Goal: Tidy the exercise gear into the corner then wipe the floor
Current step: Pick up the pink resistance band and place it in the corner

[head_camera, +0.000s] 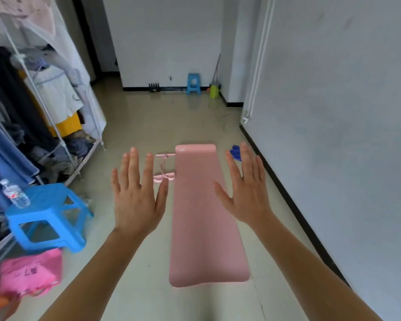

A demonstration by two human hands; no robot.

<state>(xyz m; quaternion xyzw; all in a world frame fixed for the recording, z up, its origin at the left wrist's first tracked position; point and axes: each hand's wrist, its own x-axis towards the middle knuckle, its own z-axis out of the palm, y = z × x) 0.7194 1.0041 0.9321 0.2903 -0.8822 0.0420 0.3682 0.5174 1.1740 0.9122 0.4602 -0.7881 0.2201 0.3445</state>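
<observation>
Left hand point(137, 205), right hand point(248, 198) (fingers point(133, 163) spread); one mat point(206, 239).

Pale glossy floor point(148, 126) lies between white walls point(333, 100) with black skirting point(287, 198). A white metal clothes rack point(36, 96) fills the left, with a blue plastic stool point(46, 205) at lower left.

Clothes rack point(47, 112), white metal frame, along the left wall; hung with dark, white, yellow and blue garments, more heaped on its lower shelf.
Stool point(49, 205), blue plastic, just in front of the rack.
Water bottle point(15, 193), clear, upright on that stool's top, near its left edge.
Bag point(30, 272), pink with dark print, lower left, blurred.
Second blue stool point(193, 84), against the far wall.
White pipe point(261, 56), running vertically down the right wall.
Black skirting point(287, 196), along the foot of the right wall.
</observation>
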